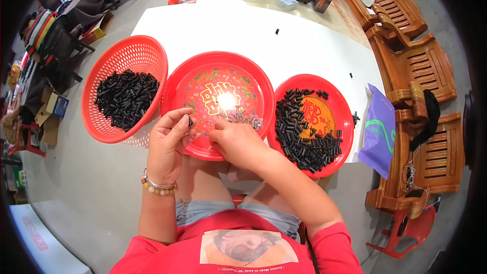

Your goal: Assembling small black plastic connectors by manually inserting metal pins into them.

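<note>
My left hand [171, 134] pinches a small black piece [190, 121] between thumb and fingers, over the near left rim of the middle red tray [177, 83]. Close beside it, my right hand [236, 141] is closed above the same tray's near edge; what its fingertips hold, if anything, is hidden. A small heap of shiny metal bits [248, 118] lies in that tray, beyond my right hand. To the left, a red mesh basket [96, 61] holds many short black tubular pieces [127, 99]. On the right, another red tray [337, 99] contains similar black pieces [299, 144].
The trays stand on a white tabletop [314, 45], with a loose black piece [277, 31] toward the back. A purple bag [376, 132] hangs at its right edge. Wooden chairs [423, 66] line the right side. Another person in stripes [41, 30] sits far left.
</note>
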Demonstrator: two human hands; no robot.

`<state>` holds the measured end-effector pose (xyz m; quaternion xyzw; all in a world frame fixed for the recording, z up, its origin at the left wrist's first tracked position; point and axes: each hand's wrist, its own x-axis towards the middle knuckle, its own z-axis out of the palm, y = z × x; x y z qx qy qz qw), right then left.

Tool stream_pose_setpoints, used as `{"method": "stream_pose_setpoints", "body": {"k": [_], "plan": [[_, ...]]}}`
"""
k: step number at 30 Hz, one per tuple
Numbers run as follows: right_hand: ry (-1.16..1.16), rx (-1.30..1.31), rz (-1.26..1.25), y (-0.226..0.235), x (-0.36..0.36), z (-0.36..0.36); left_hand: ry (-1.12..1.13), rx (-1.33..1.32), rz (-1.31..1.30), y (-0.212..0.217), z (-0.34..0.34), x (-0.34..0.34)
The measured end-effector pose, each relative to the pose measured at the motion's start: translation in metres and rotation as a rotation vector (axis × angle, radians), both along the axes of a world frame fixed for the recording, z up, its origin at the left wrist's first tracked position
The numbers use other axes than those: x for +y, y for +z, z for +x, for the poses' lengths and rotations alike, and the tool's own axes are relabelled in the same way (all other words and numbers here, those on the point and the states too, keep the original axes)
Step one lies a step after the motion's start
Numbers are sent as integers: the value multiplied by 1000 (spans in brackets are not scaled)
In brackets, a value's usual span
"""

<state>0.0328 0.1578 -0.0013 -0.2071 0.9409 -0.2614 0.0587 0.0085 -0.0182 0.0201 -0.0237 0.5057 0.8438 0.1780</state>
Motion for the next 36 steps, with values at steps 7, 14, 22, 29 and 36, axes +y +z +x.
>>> {"method": "stream_pose_setpoints", "body": {"k": [7,14,22,29,36], "plan": [[-57,37,-80,0,5,3,-6,-3,-10,-1,1,3],[68,-35,-48,-5,-3,-4,0,-9,-8,1,1,3],[-126,94,-336,-3,21,-5,-40,1,-67,-7,0,9],[-412,-280,-882,16,31,4,-282,80,-246,-6,3,29],[-411,-332,-1158,-2,29,9,-257,229,-339,-15,3,40]]}}
